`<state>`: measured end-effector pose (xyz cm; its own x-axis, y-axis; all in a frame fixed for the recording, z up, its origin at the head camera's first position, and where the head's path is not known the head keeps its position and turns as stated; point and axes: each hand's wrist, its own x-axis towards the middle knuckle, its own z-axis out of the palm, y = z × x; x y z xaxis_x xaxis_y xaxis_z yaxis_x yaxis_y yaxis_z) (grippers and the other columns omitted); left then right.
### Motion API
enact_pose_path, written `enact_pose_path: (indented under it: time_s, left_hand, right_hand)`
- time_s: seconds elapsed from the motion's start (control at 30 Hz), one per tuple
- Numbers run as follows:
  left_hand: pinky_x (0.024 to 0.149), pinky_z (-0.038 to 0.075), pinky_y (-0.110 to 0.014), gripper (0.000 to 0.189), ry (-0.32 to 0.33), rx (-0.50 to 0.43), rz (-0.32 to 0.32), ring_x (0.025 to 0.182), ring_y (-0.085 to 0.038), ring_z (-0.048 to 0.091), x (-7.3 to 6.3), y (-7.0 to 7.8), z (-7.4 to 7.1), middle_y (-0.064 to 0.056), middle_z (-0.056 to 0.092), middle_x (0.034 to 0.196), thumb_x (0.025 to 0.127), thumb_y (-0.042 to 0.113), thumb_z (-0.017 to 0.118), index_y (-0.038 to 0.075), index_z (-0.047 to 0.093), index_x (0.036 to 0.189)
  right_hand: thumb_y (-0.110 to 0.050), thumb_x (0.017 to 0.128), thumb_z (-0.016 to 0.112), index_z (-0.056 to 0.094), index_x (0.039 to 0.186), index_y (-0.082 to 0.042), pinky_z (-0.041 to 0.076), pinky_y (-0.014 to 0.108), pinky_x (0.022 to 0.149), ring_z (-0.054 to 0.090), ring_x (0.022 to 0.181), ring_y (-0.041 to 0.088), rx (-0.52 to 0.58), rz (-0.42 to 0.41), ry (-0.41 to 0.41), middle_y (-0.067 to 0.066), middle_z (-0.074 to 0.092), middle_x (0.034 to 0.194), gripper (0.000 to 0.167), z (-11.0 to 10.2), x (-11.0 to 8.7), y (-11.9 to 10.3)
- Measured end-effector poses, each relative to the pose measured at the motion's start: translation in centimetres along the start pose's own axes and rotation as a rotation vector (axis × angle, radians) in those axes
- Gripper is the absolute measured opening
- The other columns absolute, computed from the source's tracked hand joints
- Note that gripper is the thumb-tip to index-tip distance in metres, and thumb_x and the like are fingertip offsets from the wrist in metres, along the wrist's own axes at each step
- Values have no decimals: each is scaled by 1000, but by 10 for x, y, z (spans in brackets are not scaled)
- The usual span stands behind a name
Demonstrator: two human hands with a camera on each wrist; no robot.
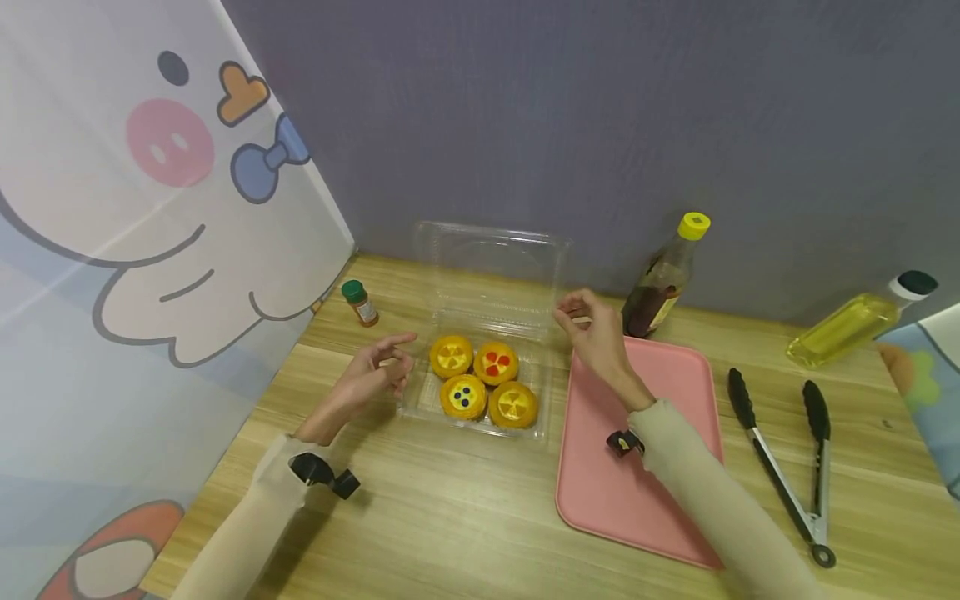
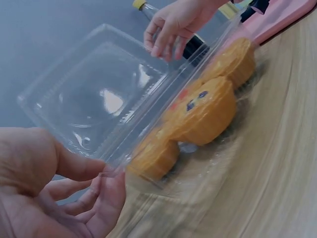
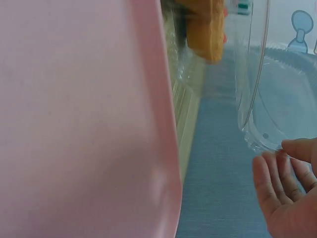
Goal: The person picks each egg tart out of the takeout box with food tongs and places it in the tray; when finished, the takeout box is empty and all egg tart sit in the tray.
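A clear plastic clamshell box stands on the wooden table with its lid raised against the wall side. Several fruit-topped egg tarts sit in its base, some with red or dark blue pieces on top. At the box's left side, my left hand pinches the plastic edge between thumb and fingers, as the left wrist view shows. My right hand is at the lid's right edge; in the right wrist view its thumb and fingertips pinch the lid's corner.
A pink tray lies right of the box, under my right forearm. Behind it stands a dark sauce bottle. Tongs and an oil bottle are farther right. A small green-capped jar stands at the back left.
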<state>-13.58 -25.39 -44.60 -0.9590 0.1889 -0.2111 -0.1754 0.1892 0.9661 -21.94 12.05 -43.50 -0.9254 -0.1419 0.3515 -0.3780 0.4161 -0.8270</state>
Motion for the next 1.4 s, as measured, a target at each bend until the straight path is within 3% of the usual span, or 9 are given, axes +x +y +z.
enact_pose_path:
  time_s: [0.13, 0.3, 0.6, 0.77, 0.83, 1.1, 1.23, 1.4]
  left_hand:
    - [59, 59, -23, 57, -60, 12, 14, 69, -13, 60, -3, -1, -3, -29, 54, 121, 106, 4, 53, 1, 35, 160]
    - [58, 61, -26, 59, -115, 38, 33, 69, -13, 59, -7, -3, -6, -29, 52, 120, 106, 4, 52, 1, 32, 161]
    - [56, 63, -30, 62, -174, 17, 41, 68, -16, 62, -14, -5, -8, -30, 50, 117, 104, -3, 49, 6, 30, 163]
    - [56, 64, -32, 63, -178, 30, 48, 68, -16, 62, -15, -5, -9, -30, 51, 117, 104, -3, 48, 5, 29, 163]
    - [56, 64, -32, 62, -175, 35, 49, 68, -16, 62, -15, -6, -9, -31, 51, 118, 104, -3, 48, 5, 30, 163]
    - [57, 65, -33, 63, -168, 41, 56, 69, -17, 62, -18, -7, -9, -32, 51, 117, 103, -3, 50, 5, 31, 163]
    - [58, 65, -34, 63, -168, 46, 53, 69, -16, 62, -19, -8, -9, -32, 51, 119, 103, -2, 50, 6, 31, 163]
    - [58, 65, -33, 62, -161, 54, 56, 69, -16, 62, -18, -7, -9, -32, 52, 120, 104, -1, 50, 7, 32, 163]
  right_hand:
    - [-8, 99, 71, 67, 118, 8, 66, 23, 70, 76, 88, 39, 88, 71, -30, 28, 72, 105, 25, 0, 3, 4]
    - [-7, 100, 69, 64, 130, 9, 68, 39, 77, 76, 80, 22, 164, 211, -80, 30, 69, 110, 34, 0, 3, 13]
    - [-3, 99, 68, 57, 140, 10, 68, 33, 79, 75, 75, 10, 239, 354, -132, 34, 68, 116, 45, 1, 0, 15]
    - [-2, 100, 66, 55, 142, 12, 68, 31, 79, 74, 72, 6, 315, 443, -158, 18, 73, 103, 46, 2, 1, 15]
    - [-2, 100, 65, 54, 142, 13, 68, 29, 79, 74, 71, 4, 323, 454, -173, 14, 74, 101, 45, 1, 2, 17]
    - [-5, 104, 61, 48, 148, 11, 66, 26, 83, 73, 76, 1, 357, 499, -240, 35, 66, 129, 49, 2, 0, 24]
    - [-6, 104, 62, 47, 150, 9, 66, 25, 83, 74, 78, 1, 371, 516, -232, 34, 66, 131, 52, 1, -3, 25]
    - [-4, 102, 64, 45, 151, 8, 67, 28, 86, 74, 82, 1, 363, 479, -206, 23, 72, 121, 55, -10, -9, 20]
